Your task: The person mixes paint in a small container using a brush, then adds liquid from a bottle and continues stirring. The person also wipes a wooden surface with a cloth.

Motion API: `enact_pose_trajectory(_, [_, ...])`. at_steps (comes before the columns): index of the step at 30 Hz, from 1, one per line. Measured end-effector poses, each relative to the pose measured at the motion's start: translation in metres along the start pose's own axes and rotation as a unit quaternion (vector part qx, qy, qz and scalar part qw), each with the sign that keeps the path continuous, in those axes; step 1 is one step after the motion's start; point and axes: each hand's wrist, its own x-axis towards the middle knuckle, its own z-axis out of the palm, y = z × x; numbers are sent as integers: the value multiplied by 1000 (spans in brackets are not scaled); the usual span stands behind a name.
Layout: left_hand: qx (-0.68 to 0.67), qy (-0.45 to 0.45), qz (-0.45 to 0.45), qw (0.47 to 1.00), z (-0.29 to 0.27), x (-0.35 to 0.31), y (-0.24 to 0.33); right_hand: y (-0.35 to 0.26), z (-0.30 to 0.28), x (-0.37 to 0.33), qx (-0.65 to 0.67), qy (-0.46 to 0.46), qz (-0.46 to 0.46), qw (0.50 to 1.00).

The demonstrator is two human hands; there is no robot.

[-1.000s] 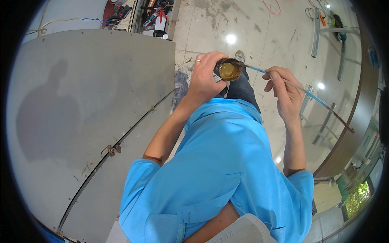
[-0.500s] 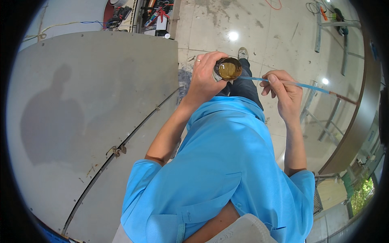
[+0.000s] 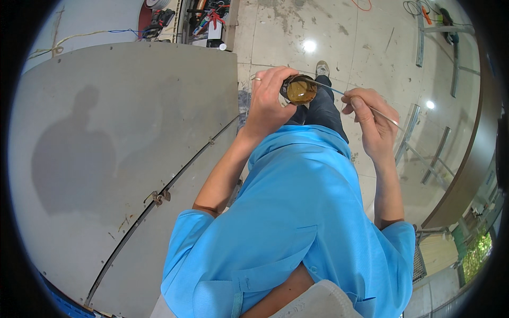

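My left hand (image 3: 266, 103), with a ring on one finger, is wrapped round the side of a small dark round can (image 3: 284, 88). Its open mouth faces me, showing a glossy amber-brown liquid (image 3: 303, 93) inside. To the right, my right hand (image 3: 375, 119) pinches a long thin strip (image 3: 330, 86) between thumb and fingers. The strip is blue in part and seen nearly edge-on. One end meets the can's upper right rim; whether that tip dips into the liquid I cannot tell. The other end sticks out past my right hand.
A large grey panel (image 3: 132, 138) with a dark seam and a small latch (image 3: 159, 198) fills the left. Beyond it stands a box of tools (image 3: 212, 24). Metal frame pieces (image 3: 408, 135) lie on the tiled floor (image 3: 297, 32) at right, near a brown curved edge (image 3: 475, 143).
In my right hand the strip has turned from its flat face to its edge, and its can-side end has risen to the upper rim. My left hand still grips the can.
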Motion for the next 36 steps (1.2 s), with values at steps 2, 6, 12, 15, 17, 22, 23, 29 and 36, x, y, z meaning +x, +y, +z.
enact_pose_trajectory(2, [6,-11,-2,1000,0,-1,1,-3,-1,1,-104,-20,-40,994])
enact_pose_trajectory(6, [-1,-15,6,1000,3,-3,2,-6,-1,1,-16,-30,-2,999])
enact_pose_trajectory(12, [5,-3,10,1000,4,-6,2,-1,2,-4,31,0,38,999])
enact_pose_trajectory(15, [15,-7,3,1000,3,-8,2,4,2,-6,46,30,25,998])
enact_pose_trajectory(17, [3,-8,-1,1000,3,-8,2,7,0,-7,67,-3,29,997])
enact_pose_trajectory(22, [-5,-13,-17,1000,3,-9,4,12,-1,-11,68,6,35,997])
enact_pose_trajectory(23, [-9,-15,-19,1000,3,-9,4,12,-1,-11,83,-6,24,996])
enact_pose_trajectory(29, [-11,-24,-21,999,3,-8,4,14,0,-14,109,6,36,993])
enact_pose_trajectory(36, [-15,-26,-17,999,1,-9,4,10,-7,-10,47,-9,27,998])
